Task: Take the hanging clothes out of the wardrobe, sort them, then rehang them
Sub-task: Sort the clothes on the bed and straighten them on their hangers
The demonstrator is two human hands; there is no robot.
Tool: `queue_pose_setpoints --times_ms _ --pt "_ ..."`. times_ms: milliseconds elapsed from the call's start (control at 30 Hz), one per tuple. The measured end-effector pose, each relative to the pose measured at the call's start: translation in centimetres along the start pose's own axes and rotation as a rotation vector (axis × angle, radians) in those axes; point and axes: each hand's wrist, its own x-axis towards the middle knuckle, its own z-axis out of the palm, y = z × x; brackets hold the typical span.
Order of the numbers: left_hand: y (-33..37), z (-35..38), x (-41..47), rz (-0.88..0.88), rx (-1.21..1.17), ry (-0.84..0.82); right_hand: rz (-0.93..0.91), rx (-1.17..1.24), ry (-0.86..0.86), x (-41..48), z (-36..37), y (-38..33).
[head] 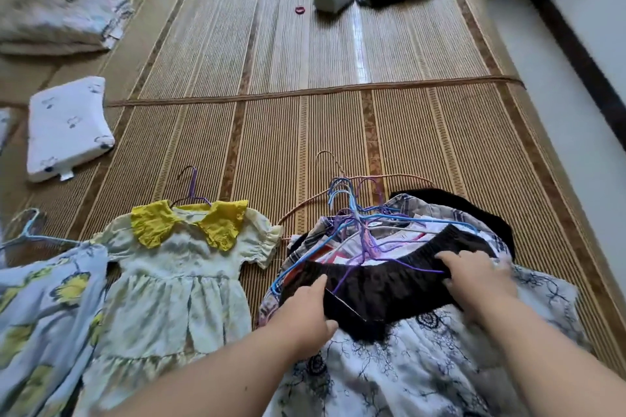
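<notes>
Left grip (306, 310) pinches the black garment (382, 284) at its near-left end, right grip (474, 276) clutches its right end. Its waistband runs across between them, atop the clothes pile (410, 210) on the mat (305, 132), hanger hooks (342, 193) pointing away.

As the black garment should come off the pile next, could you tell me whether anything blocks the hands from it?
Nothing does: the left hand and right hand both hold the black garment already. A purple hanger wire lies across its top, running into the tangle of blue hangers, and might snag.
</notes>
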Motion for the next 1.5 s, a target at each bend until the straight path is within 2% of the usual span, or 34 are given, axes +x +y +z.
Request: queue_pose_setpoints --times_ms 200,367,467,600,733,800,1033,1167,1333,1500 --pt "0.6 -1.8 -3.4 0.000 -0.024 -0.006 -0.069 0.600 -0.097 -3.8 -5.1 2.1" --pt "-0.1 -4.7 -8.0 0.045 -0.073 0.117 -0.102 0.924 -0.193 -9.7 -9.9 1.8" --pt "-1.0 -6.1 -12.4 0.077 -0.093 0.139 -0.127 0.932 -0.193 -13.4 -12.7 0.5" --pt "-3.9 -6.5 -19.1 0.121 -0.249 0.223 -0.222 0.786 -0.107 -17.7 -16.3 -3.0" --pt "-8.0 -7.0 -27.2 0.137 -0.345 0.395 -0.343 0.604 -0.052 -21.9 -19.0 -7.7" --pt "-10.2 -7.3 -31.3 0.139 -0.354 0.493 -0.395 0.603 -0.053 -23.9 -20.1 -10.1" --pt "-17.8 -8.9 -44.7 0.070 -0.338 0.812 -0.650 0.521 0.104 -31.9 -24.4 -18.9" --pt "-20.9 -9.7 -49.7 0.017 -0.354 0.933 -0.811 0.460 0.205 -36.5 -26.4 -21.7" --pt "-20.9 -11.4 -52.9 0.046 -0.267 1.023 -0.845 0.490 0.273 -38.8 -27.1 -21.7" --pt "-17.1 -13.2 -53.7 0.185 -0.183 1.081 -0.771 0.555 0.430 -39.8 -27.3 -17.0"
